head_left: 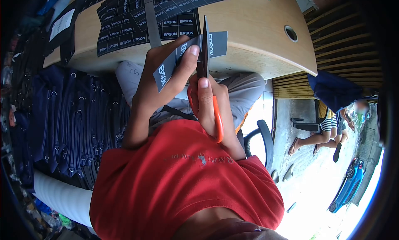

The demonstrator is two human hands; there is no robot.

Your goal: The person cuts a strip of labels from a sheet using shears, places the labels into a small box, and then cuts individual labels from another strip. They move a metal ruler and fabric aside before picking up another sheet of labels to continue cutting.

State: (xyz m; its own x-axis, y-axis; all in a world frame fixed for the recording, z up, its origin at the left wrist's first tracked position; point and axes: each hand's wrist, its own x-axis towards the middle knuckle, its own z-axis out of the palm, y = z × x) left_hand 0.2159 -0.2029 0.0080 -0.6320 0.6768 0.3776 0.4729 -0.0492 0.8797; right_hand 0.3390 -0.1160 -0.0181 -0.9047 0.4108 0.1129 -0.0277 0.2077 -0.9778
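My left hand [168, 74] pinches a dark grey strip [166, 67] printed with white EPSON labels, thumb on top. My right hand [208, 96] is wrapped round scissors [217, 119] with orange handles, the blades pointing up toward the table. The blades cross the strip just beside my left thumb, and a labelled end [219, 44] shows on their right side. Whether the strip is cut through there cannot be made out. Both hands are above my lap, at the table's near edge. Beyond them lie dark sheets [124, 38] with rows of the same labels.
A metal ruler-like strip [151, 22] lies across the sheets on the wooden table [253, 24], which has a round hole [291, 33]. Many navy straps with metal rings [75, 123] hang at left. At right are a chair arm [266, 142], a seated person [326, 132] and a blue car [348, 186].
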